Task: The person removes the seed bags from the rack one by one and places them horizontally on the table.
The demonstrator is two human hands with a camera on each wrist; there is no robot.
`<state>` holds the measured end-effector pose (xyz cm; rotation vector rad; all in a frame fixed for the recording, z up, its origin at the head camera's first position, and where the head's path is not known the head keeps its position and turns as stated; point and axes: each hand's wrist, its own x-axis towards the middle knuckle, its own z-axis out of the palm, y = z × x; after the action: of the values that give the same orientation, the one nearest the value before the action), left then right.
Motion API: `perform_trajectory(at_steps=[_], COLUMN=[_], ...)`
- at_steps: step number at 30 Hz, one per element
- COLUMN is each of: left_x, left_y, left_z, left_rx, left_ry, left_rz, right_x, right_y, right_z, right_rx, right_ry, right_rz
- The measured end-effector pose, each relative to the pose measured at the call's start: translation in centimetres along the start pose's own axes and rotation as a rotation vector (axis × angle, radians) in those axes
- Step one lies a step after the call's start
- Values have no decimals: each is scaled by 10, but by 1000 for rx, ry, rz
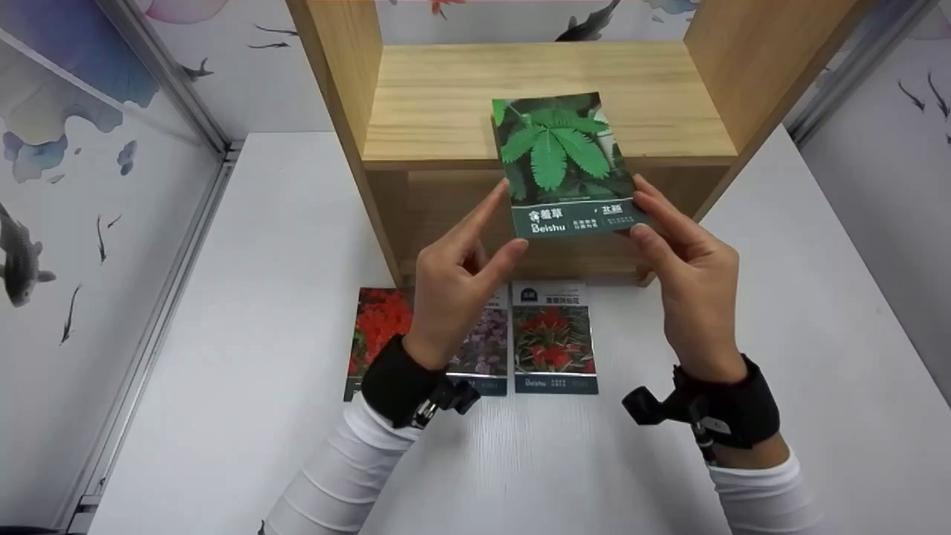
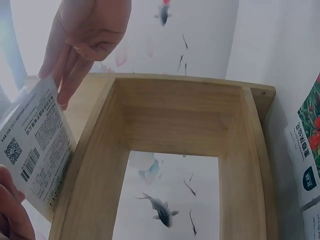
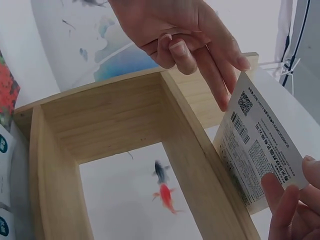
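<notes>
A green seed packet (image 1: pixel 557 163) with a leaf picture is held up between both hands, its front toward the head camera. My left hand (image 1: pixel 453 290) pinches its lower left side, thumb by the bottom corner and index finger along the edge. At the lower right corner, my right hand (image 1: pixel 698 290) grips it between thumb and fingers. Its white printed back (image 2: pixel 42 140) with a barcode shows in both wrist views. In the head view the packet overlaps the front edge of the wooden shelf board (image 1: pixel 438 111).
On the white table (image 1: pixel 505 461), a red-flower packet (image 1: pixel 375 319), a purple-flower packet (image 1: pixel 487 349) and another red-flower packet (image 1: pixel 553 342) lie in a row before the shelf. The left forearm partly covers the first two. Wooden side panels (image 1: pixel 773 59) flank the shelf board.
</notes>
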<state>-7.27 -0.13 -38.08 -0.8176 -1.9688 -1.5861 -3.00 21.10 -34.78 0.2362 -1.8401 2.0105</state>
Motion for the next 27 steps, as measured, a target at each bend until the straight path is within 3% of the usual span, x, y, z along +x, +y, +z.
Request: perform_trajectory(at_steps=[10, 19, 27], left_x=[-20, -30, -36], left_y=[8, 19, 29], left_z=[8, 16, 21], left_rx=[20, -29, -42], left_ry=[38, 41, 51], left_rz=[59, 79, 112], right_x=[-21, -37, -49], right_y=[2, -3, -7], right_z=[-14, -20, -24], right_rx=[-36, -28, 11], right_ry=[17, 76, 106], right_rz=[-20, -25, -87])
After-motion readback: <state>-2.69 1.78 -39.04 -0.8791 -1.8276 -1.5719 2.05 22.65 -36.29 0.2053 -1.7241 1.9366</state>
